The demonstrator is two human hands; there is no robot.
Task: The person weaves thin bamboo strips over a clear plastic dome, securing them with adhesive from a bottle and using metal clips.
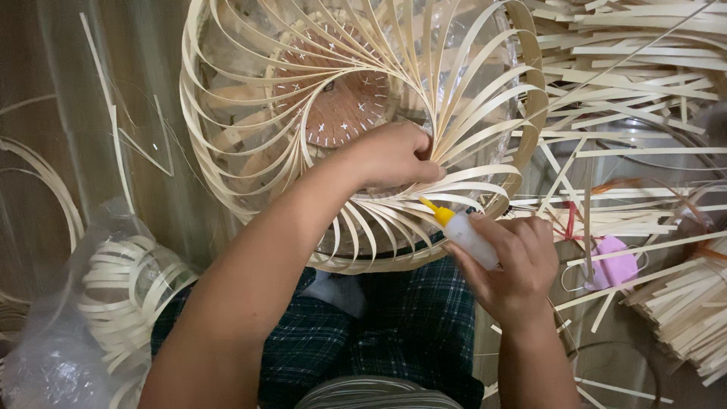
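Gluing a strip end on the bamboo lampshade frame (356, 129), which lies tilted over my lap with its mouth toward me.

My left hand (394, 155) reaches in through the curved bamboo strips (462, 178) and pinches them near the lower rim, fingers curled tight on the slats, forearm coming in diagonally from lower left. My right hand (515, 265) is clenched round a small white glue bottle (469, 236), yellow nozzle (433, 208) aimed up-left, tip just beside the pinched strips, not touching as far as I can tell. To do this well I judge: keep the pinch fixed so the slats stay aligned, touch the nozzle to the joint, squeeze lightly, small drop only. Loose bamboo strips (628, 68) lie piled at right, a pink object (613, 265) near my right wrist, bagged coils (125, 288) at left.
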